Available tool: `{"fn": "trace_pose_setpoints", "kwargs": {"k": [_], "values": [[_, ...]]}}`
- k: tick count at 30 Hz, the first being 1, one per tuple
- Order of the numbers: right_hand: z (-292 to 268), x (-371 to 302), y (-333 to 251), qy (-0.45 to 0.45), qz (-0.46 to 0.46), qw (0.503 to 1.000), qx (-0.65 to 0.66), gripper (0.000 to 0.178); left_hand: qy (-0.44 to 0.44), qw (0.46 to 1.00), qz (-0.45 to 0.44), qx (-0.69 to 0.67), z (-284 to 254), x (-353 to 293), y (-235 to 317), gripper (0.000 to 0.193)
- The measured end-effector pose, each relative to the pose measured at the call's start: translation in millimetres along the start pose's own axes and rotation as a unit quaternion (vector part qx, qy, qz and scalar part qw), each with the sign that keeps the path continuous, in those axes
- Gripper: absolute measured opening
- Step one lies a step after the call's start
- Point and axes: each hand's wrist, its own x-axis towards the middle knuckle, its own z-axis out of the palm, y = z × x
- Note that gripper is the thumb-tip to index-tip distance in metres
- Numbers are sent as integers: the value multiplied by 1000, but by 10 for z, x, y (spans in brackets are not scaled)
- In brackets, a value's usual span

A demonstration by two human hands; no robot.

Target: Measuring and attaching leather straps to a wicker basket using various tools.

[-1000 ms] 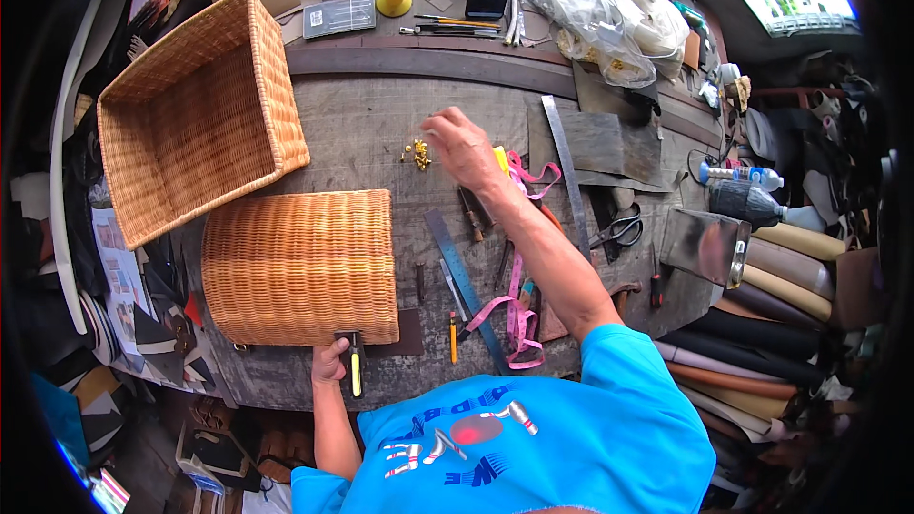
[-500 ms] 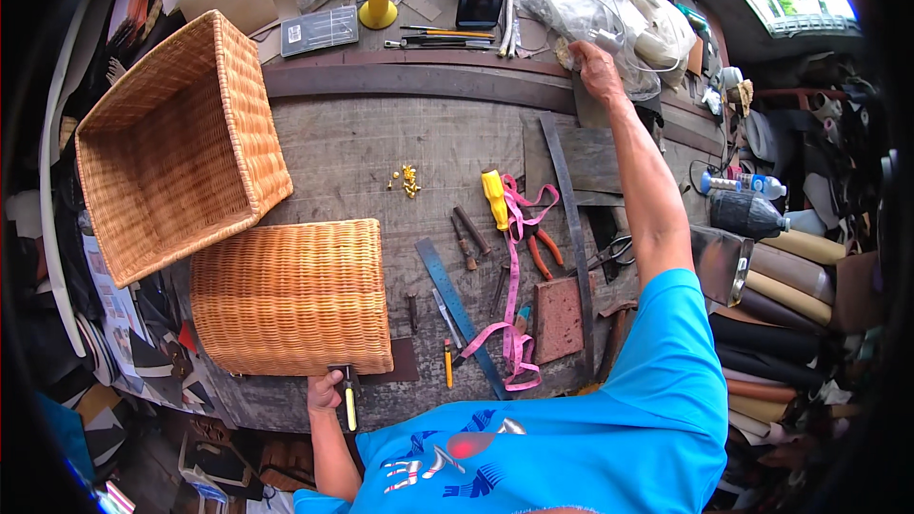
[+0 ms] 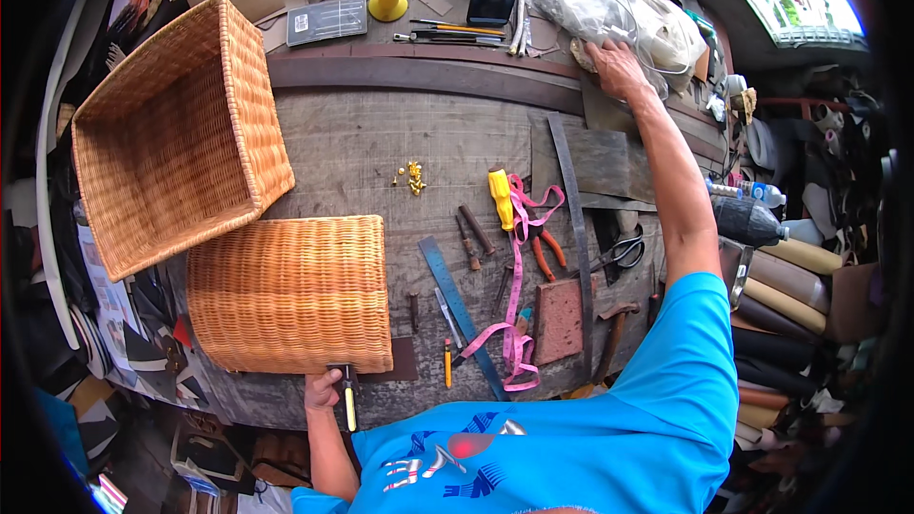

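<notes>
A curved wicker basket piece point(image 3: 290, 295) lies with its rounded woven side up at the left front of the bench. My left hand point(image 3: 323, 390) closes on its near edge, thumb showing and fingers mostly hidden below. Beside that thumb, a tool with a dark head and pale yellow handle point(image 3: 350, 407) sticks out from the edge. At the far right of the bench, my right hand point(image 3: 617, 69) is at a clear plastic bag point(image 3: 586, 5), fingers bent, next to a tan rough lump point(image 3: 582, 55). What those fingers hold is hidden.
An open wicker basket point(image 3: 171, 133) tilts behind the curved piece. Small brass-coloured fasteners point(image 3: 415, 177) lie mid-bench. Rightward are a blue ruler point(image 3: 462, 319), pink measuring tape point(image 3: 517, 271), yellow-handled screwdriver point(image 3: 501, 198), orange-handled pliers point(image 3: 548, 253), scissors point(image 3: 626, 251) and a hammer point(image 3: 614, 338).
My right hand has shifted slightly right along the plastic bag, and its forearm has swung right, uncovering more of the scissors and hammer. My left hand stays at the wicker edge.
</notes>
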Motion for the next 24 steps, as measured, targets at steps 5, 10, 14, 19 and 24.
{"fn": "trace_pose_setpoints", "kwargs": {"k": [5, 10, 14, 19, 24], "values": [[92, 102, -14, 101, 59, 992, -40, 35, 3, 1000, -5, -1, 6, 18, -10, 70], [141, 27, -137, 108, 88, 990, 38, 21, 11, 1000, -13, 0, -74, 9, -44, 73], [192, -34, -131, 43, 129, 987, 87, 26, 10, 1000, -9, 4, -22, 17, -18, 74], [295, 95, -100, 8, 110, 989, 103, 27, 2, 1000, -9, 1, 17, 14, 15, 72], [276, 198, -220, 134, 115, 974, 144, 27, 0, 1000, 1, -2, 167, 3, 63, 69]]}}
